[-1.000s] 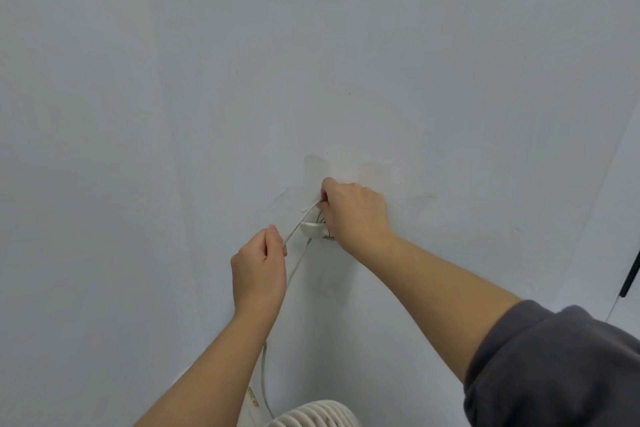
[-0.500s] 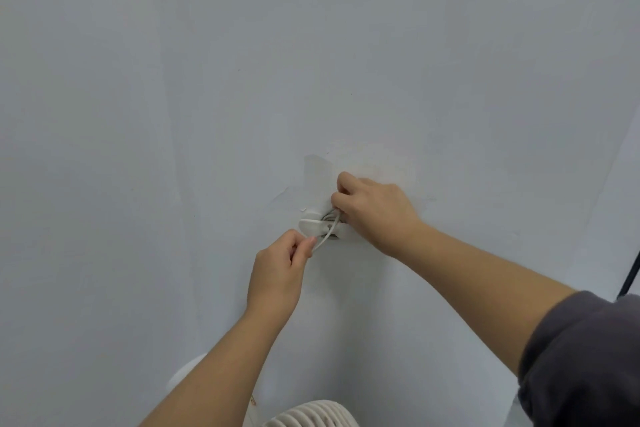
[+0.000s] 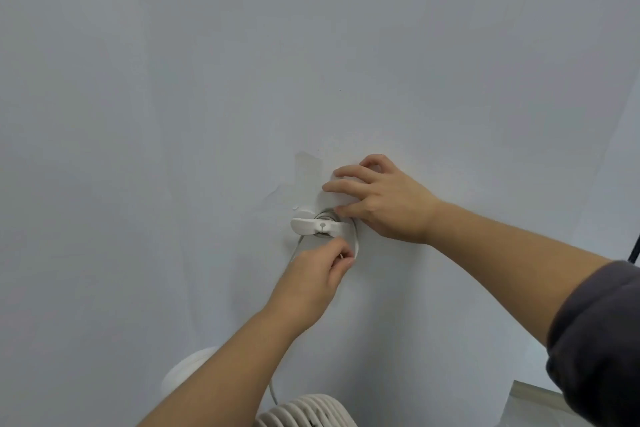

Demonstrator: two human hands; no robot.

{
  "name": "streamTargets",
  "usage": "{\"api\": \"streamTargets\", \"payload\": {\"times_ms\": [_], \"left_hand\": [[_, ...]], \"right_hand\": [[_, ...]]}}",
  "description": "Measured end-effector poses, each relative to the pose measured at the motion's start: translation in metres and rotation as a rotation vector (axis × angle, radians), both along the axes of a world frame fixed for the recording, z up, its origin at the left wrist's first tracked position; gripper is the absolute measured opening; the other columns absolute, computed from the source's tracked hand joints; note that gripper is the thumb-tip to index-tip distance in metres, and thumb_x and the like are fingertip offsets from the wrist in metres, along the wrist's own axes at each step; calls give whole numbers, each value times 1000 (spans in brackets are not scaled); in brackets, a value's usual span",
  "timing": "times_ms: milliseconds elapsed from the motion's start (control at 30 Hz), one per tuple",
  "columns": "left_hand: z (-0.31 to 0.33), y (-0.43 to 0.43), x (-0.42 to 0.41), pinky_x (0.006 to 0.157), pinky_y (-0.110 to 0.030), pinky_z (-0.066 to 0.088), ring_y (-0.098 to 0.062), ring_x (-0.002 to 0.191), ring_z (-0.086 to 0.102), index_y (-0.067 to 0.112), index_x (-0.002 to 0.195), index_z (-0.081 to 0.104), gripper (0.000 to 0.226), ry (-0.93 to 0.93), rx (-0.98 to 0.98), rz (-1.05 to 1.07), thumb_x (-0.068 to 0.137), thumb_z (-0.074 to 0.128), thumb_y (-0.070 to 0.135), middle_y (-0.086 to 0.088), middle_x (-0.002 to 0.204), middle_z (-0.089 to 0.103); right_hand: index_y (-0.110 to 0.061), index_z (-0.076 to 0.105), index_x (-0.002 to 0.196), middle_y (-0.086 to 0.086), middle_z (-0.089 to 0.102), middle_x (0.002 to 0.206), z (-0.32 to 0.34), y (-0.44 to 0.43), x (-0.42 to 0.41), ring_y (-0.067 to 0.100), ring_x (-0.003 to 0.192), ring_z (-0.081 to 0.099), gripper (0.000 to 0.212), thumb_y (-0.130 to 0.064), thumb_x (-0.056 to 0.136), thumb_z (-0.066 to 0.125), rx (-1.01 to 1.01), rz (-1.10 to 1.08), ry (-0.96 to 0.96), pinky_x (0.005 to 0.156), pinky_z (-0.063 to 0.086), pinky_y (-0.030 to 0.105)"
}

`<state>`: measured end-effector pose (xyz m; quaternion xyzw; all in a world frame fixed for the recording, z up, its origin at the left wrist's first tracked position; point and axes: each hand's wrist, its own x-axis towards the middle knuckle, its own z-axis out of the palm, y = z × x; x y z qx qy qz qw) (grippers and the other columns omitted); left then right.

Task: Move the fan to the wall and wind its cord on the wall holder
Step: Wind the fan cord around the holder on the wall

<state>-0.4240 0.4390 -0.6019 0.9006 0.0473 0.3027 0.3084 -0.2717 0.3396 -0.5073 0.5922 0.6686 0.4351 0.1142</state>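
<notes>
A white cord holder [image 3: 311,225] is fixed to the pale wall, with turns of the white cord [image 3: 355,242] wound behind its flat bar. My left hand [image 3: 320,269] is just below the holder, pinching the cord, which loops up its right side. My right hand [image 3: 382,199] rests against the wall at the holder's upper right, fingers spread, fingertips touching the wound cord. The white fan [image 3: 304,412] stands below at the frame's bottom edge, only its ribbed grille top and round base [image 3: 188,369] showing. A stretch of cord hangs down toward it.
The plain grey-white wall [image 3: 242,80] fills nearly the whole view, with a patch of peeled paint [image 3: 306,166] above the holder. A dark cable [image 3: 635,250] shows at the right edge, and a strip of floor edge [image 3: 533,395] at the bottom right.
My left hand carried the cord from left of the holder to beneath it and to the right. My right hand let go of the cord and opened, shifting right and up.
</notes>
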Motion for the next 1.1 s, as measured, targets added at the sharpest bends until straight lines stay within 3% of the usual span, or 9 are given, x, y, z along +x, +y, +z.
{"api": "streamTargets", "payload": {"times_ms": [133,233,367,533,633,767,833,1100], "left_hand": [[-2,-3,8,70,-38,48,-18,74,55,20,101,55,8,76,104,-30,97,48,22,3,78,61],[-8,-2,14,72,-25,44,-13,83,54,21,121,54,25,123,170,-67,98,47,17,2,95,62],[-9,0,19,73,-18,40,-7,86,51,19,127,53,31,138,201,-76,98,45,12,1,101,62],[-8,3,22,82,-29,48,-15,93,60,18,127,55,31,168,254,-74,98,45,11,-1,103,63],[-10,5,25,81,-36,50,-17,92,59,15,116,56,26,215,351,-47,95,45,4,-1,101,62],[-10,8,27,75,-43,51,-26,87,59,14,98,49,23,290,425,7,86,43,-5,-4,94,59],[-6,6,25,73,-43,50,-30,85,58,16,89,42,24,339,471,47,82,42,-8,-8,94,59],[-1,6,21,65,-35,38,-33,92,60,9,102,51,26,464,586,182,84,43,-8,-12,102,61]], "right_hand": [[-34,72,98,-6,57,133,-1,-2,3,22,127,48,27,-16,83,60,0,22,14,102,27,42],[-33,73,96,-6,58,131,0,-3,3,23,127,48,21,-23,86,57,3,31,28,102,27,42],[-34,73,92,-7,61,126,-1,-3,4,22,126,49,22,-33,92,51,23,44,58,102,28,41],[-35,73,85,-9,63,122,-4,1,3,21,124,50,19,-38,91,55,67,41,95,100,28,41],[-35,73,83,-10,63,120,-4,1,1,21,124,51,14,-40,89,61,79,45,120,99,29,41],[-36,74,85,-10,63,119,-3,-1,-1,21,124,50,20,-43,90,56,79,40,128,99,28,41],[-37,74,87,-11,62,120,-3,-1,-1,20,125,49,21,-43,91,54,77,31,123,99,28,41],[-37,74,89,-10,62,123,-3,0,1,21,127,48,22,-44,92,52,63,27,119,100,29,41]]}}
